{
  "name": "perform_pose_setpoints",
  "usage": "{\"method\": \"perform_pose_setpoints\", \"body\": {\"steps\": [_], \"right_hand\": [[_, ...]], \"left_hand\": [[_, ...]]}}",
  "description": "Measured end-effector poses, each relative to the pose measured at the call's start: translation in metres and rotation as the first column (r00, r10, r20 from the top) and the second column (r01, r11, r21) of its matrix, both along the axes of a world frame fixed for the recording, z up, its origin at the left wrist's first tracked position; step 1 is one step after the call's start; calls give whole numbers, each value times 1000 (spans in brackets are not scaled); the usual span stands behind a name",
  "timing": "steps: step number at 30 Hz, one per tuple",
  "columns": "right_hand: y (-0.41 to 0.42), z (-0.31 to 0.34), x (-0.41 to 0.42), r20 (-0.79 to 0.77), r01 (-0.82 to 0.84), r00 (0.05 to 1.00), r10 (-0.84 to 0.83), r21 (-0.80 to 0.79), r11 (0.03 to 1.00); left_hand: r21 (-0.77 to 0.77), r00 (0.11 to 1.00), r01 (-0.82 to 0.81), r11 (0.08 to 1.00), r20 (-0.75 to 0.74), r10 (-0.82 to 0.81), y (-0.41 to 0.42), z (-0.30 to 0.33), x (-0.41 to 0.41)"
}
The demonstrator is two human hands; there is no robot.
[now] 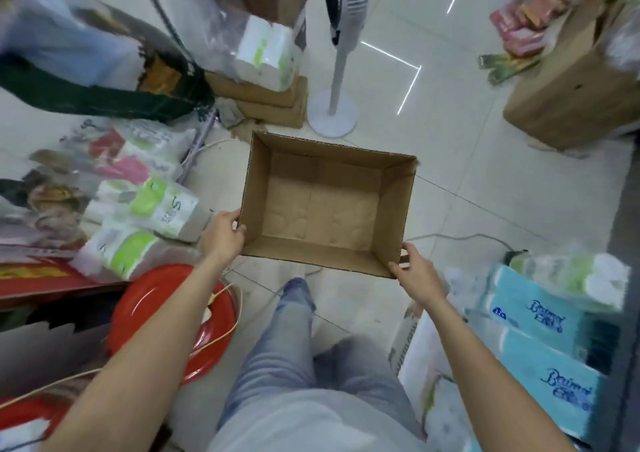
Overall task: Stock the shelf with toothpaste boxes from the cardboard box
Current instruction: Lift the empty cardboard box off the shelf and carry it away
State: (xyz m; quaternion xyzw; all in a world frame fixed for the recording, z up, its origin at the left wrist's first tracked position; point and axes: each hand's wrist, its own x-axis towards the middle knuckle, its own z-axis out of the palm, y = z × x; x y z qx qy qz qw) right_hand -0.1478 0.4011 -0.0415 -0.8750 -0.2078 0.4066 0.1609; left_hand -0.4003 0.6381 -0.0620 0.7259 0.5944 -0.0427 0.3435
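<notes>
The tiled floor (467, 181) fills most of the frame, with its widest open stretch right of centre. Goods crowd the left side: wrapped packs of tissue (145, 216) at middle left and a red basin (173, 313) at lower left. Blue tissue packs (540, 340) sit at lower right, a closed carton (571, 105) at upper right, and a white fan stand (334, 112) just above centre.

The cardboard box (325, 202) is in the centre of the frame, open at the top. Its bare bottom shows and no toothpaste boxes are visible inside, so the stocking looks finished or nearly so. No shelf can be made out clearly, so I cannot confirm what stands on it.

The left hand (223, 235) is closed around the box's near left corner, fingers curled over the rim. The right hand (414, 271) clasps the near right corner, thumb along the edge. What seems left is moving the empty box away; the clear floor to the right gives the most room, while the fan base and a loose cable (460, 238) lie close to the box edges.
</notes>
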Motion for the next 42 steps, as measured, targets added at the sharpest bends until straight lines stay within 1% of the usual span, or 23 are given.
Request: {"method": "perform_pose_setpoints", "body": {"steps": [2, 4, 5, 7, 8, 10, 14, 17, 20, 23, 26, 31, 33, 35, 37, 39, 40, 42], "right_hand": [[44, -8, 2, -16, 5, 1000, -5, 17, 1000], [87, -19, 8, 1, -35, 999, 35, 25, 999], [108, -24, 12, 31, -72, 997, 71, 18, 997], [150, -37, 24, 125, -162, 978, 165, -31, 986], [172, -44, 30, 163, -201, 965, 207, -54, 978], [217, -59, 43, 199, -267, 940, 277, -75, 961], [304, -96, 58, 208, -374, 902, 377, -58, 926], [359, -140, 62, 215, -438, 873, 438, -49, 898], [400, -197, 68, 242, -474, 845, 476, -70, 878], [434, -259, 71, 271, -500, 821, 502, -81, 862], [465, -324, 67, 267, -519, 819, 507, -30, 854], [514, -429, 48, 248, -554, 812, 528, 41, 832], [533, -455, 39, 226, -571, 807, 546, 63, 819], [551, -472, 30, 211, -602, 790, 576, 91, 793], [569, -480, 21, 188, -602, 796, 576, 139, 786], [585, -486, 14, 122, -564, 826, 550, 186, 805], [591, -491, 12, 81, -566, 824, 561, 188, 803], [595, -495, 11, 0, -605, 791, 612, 159, 780]], "left_hand": [[-6, 997, -44, 999, -60, 44, 28, 2, -1], [-20, 992, -100, 995, -80, 99, 56, -4, -3], [-30, 990, -131, 991, -65, 129, 68, -8, -5], [-56, 970, -243, 968, -10, 243, 93, -16, -7], [-46, 955, -296, 954, 11, 297, 106, -20, -7], [-22, 940, -340, 940, 26, 341, 131, -31, -3], [-92, 922, -387, 918, -5, 388, 176, -71, -1], [-119, 905, -425, 898, -52, 421, 202, -121, -4], [-174, 911, -411, 895, -113, 397, 219, -184, 2], [-176, 910, -411, 894, -141, 390, 234, -248, 14], [-149, 925, -370, 917, -153, 348, 249, -312, 23], [-176, 925, -319, 931, -274, 264, 267, -402, 19], [-193, 923, -285, 939, -321, 214, 272, -424, 12], [-190, 932, -222, 956, -331, 150, 274, -438, 4], [-189, 941, -143, 972, -331, 74, 274, -446, -2], [-203, 943, -97, 974, -331, 25, 273, -453, -5], [-196, 943, -87, 977, -333, 17, 272, -455, -6], [-185, 943, -73, 980, -332, 8, 271, -457, -6]]}}
